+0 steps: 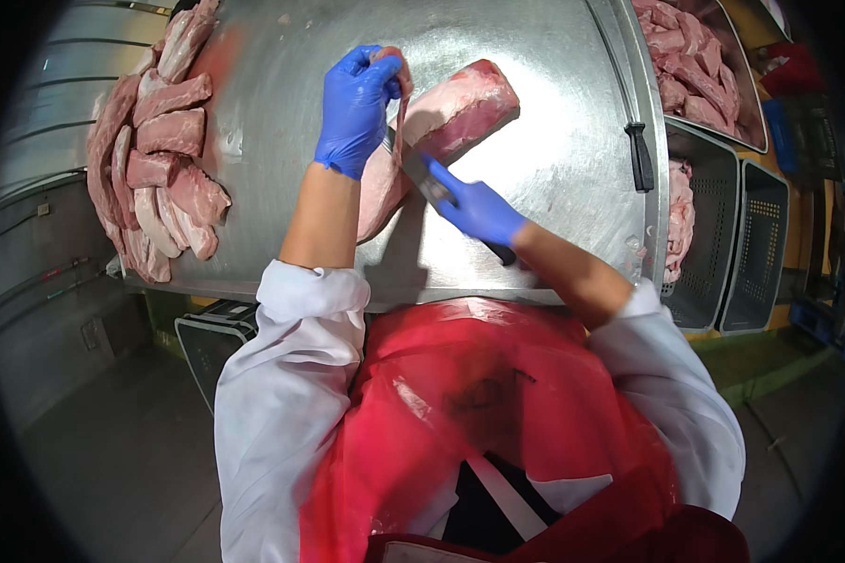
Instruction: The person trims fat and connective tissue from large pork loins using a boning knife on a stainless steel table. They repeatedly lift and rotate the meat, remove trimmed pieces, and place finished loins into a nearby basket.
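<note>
My left hand, in a blue glove, pinches the upper end of a thin strip of meat, lifted at the left side of a long pink meat piece. My right hand, also gloved, is closed on a black-handled knife, slightly blurred, whose blade lies against the meat under the strip. The long piece rests diagonally on the steel table, partly hidden by both hands and the blade.
Several cut meat pieces are piled at the table's left. At the right lie a black-handled tool, a tray of meat and grey perforated crates, one holding meat. Another crate stands below the table's left front.
</note>
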Demonstrator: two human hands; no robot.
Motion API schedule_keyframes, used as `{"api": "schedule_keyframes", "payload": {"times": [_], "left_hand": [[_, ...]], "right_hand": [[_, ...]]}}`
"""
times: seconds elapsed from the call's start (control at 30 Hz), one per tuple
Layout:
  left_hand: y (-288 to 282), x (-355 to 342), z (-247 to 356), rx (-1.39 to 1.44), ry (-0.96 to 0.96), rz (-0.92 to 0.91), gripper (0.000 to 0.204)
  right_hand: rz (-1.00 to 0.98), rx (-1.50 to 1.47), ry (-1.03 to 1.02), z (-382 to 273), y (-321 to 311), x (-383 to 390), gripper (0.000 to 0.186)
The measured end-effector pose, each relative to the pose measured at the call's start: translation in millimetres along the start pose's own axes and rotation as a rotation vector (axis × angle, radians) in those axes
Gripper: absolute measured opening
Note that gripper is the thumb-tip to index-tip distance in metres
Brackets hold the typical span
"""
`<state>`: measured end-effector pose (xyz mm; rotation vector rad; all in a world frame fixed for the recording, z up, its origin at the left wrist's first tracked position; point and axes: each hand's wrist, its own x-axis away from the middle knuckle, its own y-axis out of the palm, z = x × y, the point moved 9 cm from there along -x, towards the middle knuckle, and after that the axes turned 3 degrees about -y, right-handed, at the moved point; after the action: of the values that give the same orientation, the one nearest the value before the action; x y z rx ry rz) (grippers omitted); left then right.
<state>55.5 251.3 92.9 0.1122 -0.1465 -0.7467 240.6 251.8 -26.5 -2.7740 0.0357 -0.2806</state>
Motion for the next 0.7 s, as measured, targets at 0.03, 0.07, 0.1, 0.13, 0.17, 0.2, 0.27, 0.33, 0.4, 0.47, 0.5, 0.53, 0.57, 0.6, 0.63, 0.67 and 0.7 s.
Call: {"api": "schedule_keyframes", "payload": {"times": [0.03,0.07,0.1,0.13,0.17,0.2,0.27,0.33,0.4,0.47,0.5,0.53,0.57,0.6,0.63,0.67,0.7], "left_hand": [[2.5,1.6,5.0,0.0,0.012,0.0,0.01],[3.1,8.5,15.6,0.036,0.009,0.1,0.005],[-3.9,9.9,19.4,0.073,0.018,0.112,0.006],[-11.9,10.2,22.5,0.109,0.027,0.124,0.006],[-15.5,9.2,27.2,0.151,0.037,0.128,0.006],[-23.9,11.4,35.7,0.138,0.031,0.152,0.007],[-24.0,22.4,52.6,0.16,0.069,0.131,0.006],[-19.6,30.9,57.7,0.187,0.073,0.106,0.006],[-13.7,36.6,65.7,0.142,0.077,0.119,0.007],[-13.1,40.5,73.2,0.103,0.075,0.097,0.009],[-22.8,44.8,74.2,0.093,0.069,0.085,0.012],[-31.2,47.0,75.7,0.091,0.065,0.067,0.015],[-41.4,46.2,79.2,0.107,0.09,0.06,0.015],[-52.9,49.1,78.5,0.118,0.103,0.056,0.015],[-62.1,53.6,76.1,0.129,0.116,0.053,0.015],[-55.6,59.3,76.8,0.137,0.107,0.058,0.014],[-39.1,64.3,86.4,0.145,0.106,0.055,0.014]], "right_hand": [[0.025,0.019,0.01,-12.4,-1.3,-16.4,0.066],[-0.023,-0.011,0.074,-19.1,0.7,-13.7,0.066],[-0.065,-0.041,0.144,-27.3,4.1,-6.6,0.066],[-0.107,-0.07,0.214,-30.7,12.3,3.4,0.066],[-0.088,0.134,0.101,-7.5,27.9,21.3,0.068],[-0.03,0.035,-0.078,-1.0,35.7,43.0,0.07],[0.08,-0.082,-0.285,2.7,41.4,50.7,0.079],[-0.016,0.064,-0.07,-20.7,39.4,-5.2,0.078],[-0.03,0.149,0.0,-33.3,41.8,-25.4,0.078],[0.053,0.153,-0.054,-30.0,53.0,-31.2,0.077],[0.011,0.116,-0.069,-20.8,69.5,-13.4,0.076],[-0.027,0.088,-0.079,-8.1,80.5,22.9,0.074],[-0.062,0.06,-0.095,-2.3,85.0,41.1,0.073],[-0.091,0.101,-0.059,-12.1,84.2,37.5,0.072],[-0.12,0.144,-0.023,-23.4,81.9,25.1,0.072],[-0.136,0.181,0.023,-28.7,81.5,10.3,0.072],[-0.097,0.177,0.0,-31.7,80.9,-14.2,0.072]]}}
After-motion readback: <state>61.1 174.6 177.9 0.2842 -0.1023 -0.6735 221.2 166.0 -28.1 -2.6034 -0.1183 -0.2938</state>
